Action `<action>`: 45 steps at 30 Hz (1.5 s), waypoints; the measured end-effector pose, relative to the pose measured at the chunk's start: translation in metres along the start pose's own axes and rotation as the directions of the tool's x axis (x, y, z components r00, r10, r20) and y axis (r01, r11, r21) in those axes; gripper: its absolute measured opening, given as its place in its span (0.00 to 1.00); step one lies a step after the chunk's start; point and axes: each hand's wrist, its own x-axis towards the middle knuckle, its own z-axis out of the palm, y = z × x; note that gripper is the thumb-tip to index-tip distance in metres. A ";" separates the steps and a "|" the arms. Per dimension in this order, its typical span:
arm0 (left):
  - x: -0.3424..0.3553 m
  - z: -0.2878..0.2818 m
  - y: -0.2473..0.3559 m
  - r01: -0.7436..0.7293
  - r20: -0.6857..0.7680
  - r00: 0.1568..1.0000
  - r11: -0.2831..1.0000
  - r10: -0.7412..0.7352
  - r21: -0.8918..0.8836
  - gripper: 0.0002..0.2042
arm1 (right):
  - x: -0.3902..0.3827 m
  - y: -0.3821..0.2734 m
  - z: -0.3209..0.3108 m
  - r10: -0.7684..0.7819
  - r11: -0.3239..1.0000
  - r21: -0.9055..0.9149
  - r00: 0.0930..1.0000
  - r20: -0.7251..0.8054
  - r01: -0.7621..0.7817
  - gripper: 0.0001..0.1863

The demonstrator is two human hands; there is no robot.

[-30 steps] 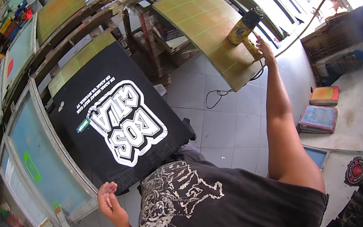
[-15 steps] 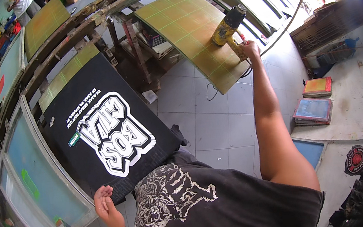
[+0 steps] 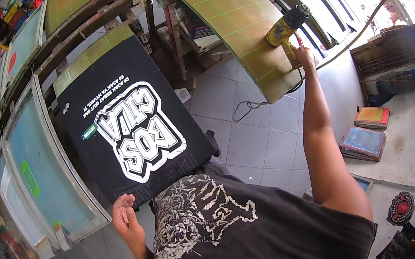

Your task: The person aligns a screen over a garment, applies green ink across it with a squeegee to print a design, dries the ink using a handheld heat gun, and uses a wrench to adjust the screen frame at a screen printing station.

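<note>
at the gridded board (image 3: 233,20), right hand (image 3: 305,56) is gripping heat gun (image 3: 282,32), ideally keeping cord (image 3: 260,104) slack, while left hand (image 3: 128,219) is hanging open.

You can pass above the grey tiled floor (image 3: 266,140) between the flat black printed fabric (image 3: 134,120) and the yellow-green gridded board (image 3: 236,22), whose right side a yellow-and-black pistol-shaped power tool (image 3: 281,33) obstructs.
</note>
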 end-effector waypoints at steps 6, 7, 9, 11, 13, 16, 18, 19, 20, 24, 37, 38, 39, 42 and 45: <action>-0.005 0.003 0.001 0.033 -0.013 0.999 0.999 -0.034 -0.025 0.14 | -0.006 -0.006 0.004 -0.031 0.998 -0.051 0.997 -0.073 0.027 0.31; -0.007 0.001 0.002 0.041 -0.023 0.999 0.999 -0.042 -0.022 0.14 | -0.012 -0.016 0.010 -0.142 0.976 -0.184 0.982 -0.126 0.117 0.31; -0.009 -0.004 -0.003 0.058 -0.044 0.997 0.998 -0.059 -0.023 0.14 | -0.008 0.004 0.018 -0.100 0.941 0.300 0.974 -0.203 0.159 0.29; -0.008 -0.008 -0.004 0.052 -0.051 0.997 0.998 -0.054 -0.045 0.14 | -0.026 -0.002 0.018 -0.345 0.928 -0.011 0.846 -0.407 0.373 0.24; -0.009 -0.013 -0.006 0.056 -0.061 0.996 0.998 -0.058 -0.026 0.13 | -0.030 -0.002 0.021 -0.338 0.893 0.143 0.845 -0.414 0.427 0.21; -0.012 -0.016 -0.011 0.041 -0.058 0.997 0.999 -0.041 -0.011 0.13 | -0.026 0.000 0.022 -0.546 0.831 -0.319 0.778 -0.311 0.455 0.15; -0.016 -0.018 -0.012 0.032 -0.067 0.997 0.999 -0.033 -0.018 0.13 | -0.031 -0.009 0.010 -0.525 0.823 0.011 0.768 -0.366 0.568 0.19; -0.015 -0.017 -0.015 0.010 -0.075 0.997 0.999 -0.013 -0.033 0.13 | -0.054 -0.020 -0.002 -0.615 0.702 0.066 0.650 -0.447 0.709 0.23; -0.012 -0.017 -0.013 -0.002 -0.058 0.998 1.000 0.002 -0.010 0.13 | -0.066 -0.022 -0.016 -0.651 0.698 0.058 0.667 -0.363 0.713 0.23; 0.006 -0.013 -0.009 -0.072 0.067 0.996 0.994 0.067 0.085 0.14 | -0.125 -0.033 -0.043 -0.671 0.672 0.238 0.713 -0.203 0.701 0.21; 0.089 0.059 0.008 0.301 0.634 0.770 0.918 -0.075 -0.257 0.35 | -0.360 -0.101 -0.050 -0.578 0.791 0.574 0.562 0.591 0.210 0.15; 0.091 0.058 0.017 0.451 0.718 0.688 0.839 -0.109 -0.305 0.36 | -0.375 -0.112 -0.046 -0.589 0.789 0.579 0.519 0.619 0.205 0.15; 0.092 0.055 0.021 0.591 0.799 0.589 0.738 -0.120 -0.325 0.36 | -0.385 -0.118 -0.042 -0.600 0.786 0.589 0.469 0.649 0.191 0.16; 0.092 0.036 0.013 0.339 0.765 0.635 0.929 -0.108 -0.150 0.36 | -0.413 -0.132 -0.030 -0.603 0.790 0.597 0.355 0.715 0.139 0.18; 0.083 0.024 -0.003 0.478 0.806 0.588 0.834 -0.071 -0.275 0.28 | -0.438 -0.149 -0.022 -0.623 0.778 0.623 0.228 0.748 0.085 0.18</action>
